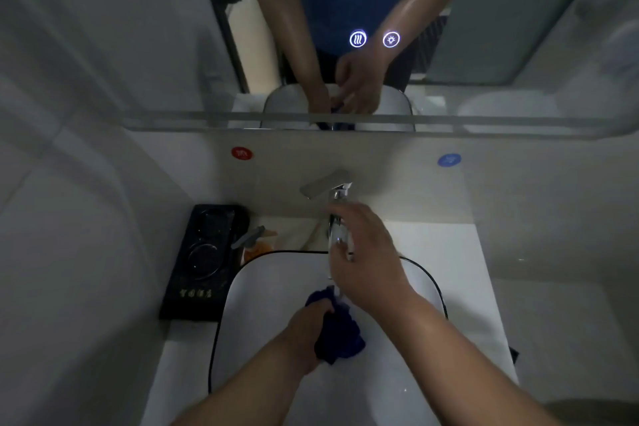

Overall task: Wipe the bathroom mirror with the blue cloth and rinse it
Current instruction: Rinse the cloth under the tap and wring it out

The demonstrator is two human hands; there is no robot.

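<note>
The blue cloth [340,332] is bunched up over the white sink basin [262,304], just below the chrome tap spout [337,235]. My left hand [307,332] grips the cloth from its left side. My right hand [366,256] hovers above the basin beside the spout, fingers spread and holding nothing, with the fingertips close to the tap. The tap's flat lever [325,183] stands behind it. The mirror [138,28] fills the upper half of the view and reflects both arms and hands. Whether water is running is unclear.
A black tray [200,263] with round recesses sits left of the basin, with an orange item [257,247] beside it. Red [242,153] and blue [449,160] stickers mark the wall above the tap. Two lit touch icons [374,39] glow on the mirror. White countertop [460,270] lies right of the basin.
</note>
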